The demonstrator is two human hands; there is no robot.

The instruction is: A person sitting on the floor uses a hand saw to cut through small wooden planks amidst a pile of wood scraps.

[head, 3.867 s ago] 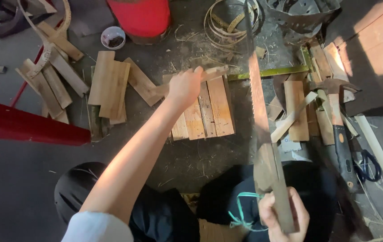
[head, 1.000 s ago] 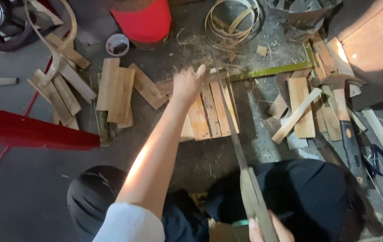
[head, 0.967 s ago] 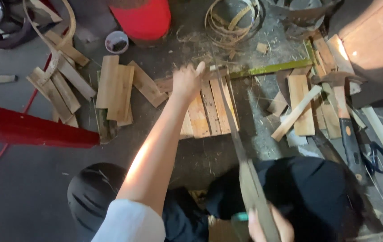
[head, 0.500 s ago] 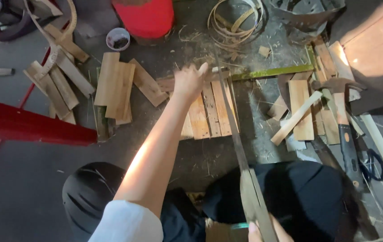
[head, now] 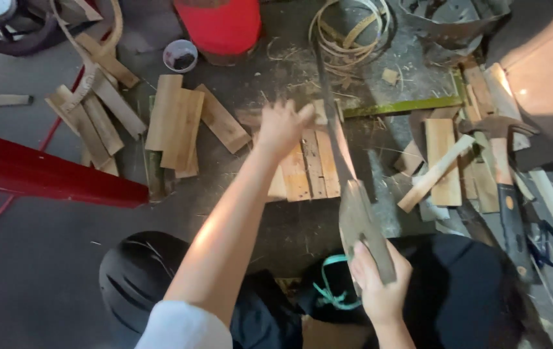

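- nearest the camera, right hand [head: 380,287] clamped around the handle end of a long flat blade [head: 344,161], pointing away over the floor.
- probably stiff, heavy toward the broad middle and sharp-edged; best held only by the handle, well back from the edge.
- farther out, left hand [head: 281,126] blurred, fingers spread apart, resting on or just above a row of split bamboo slats [head: 309,171]; cannot tell whether gripping any.
- likely light, rigid, splintery; safest taken by the flat faces.
- beyond, red bucket [head: 219,24] and coiled strips [head: 347,32].
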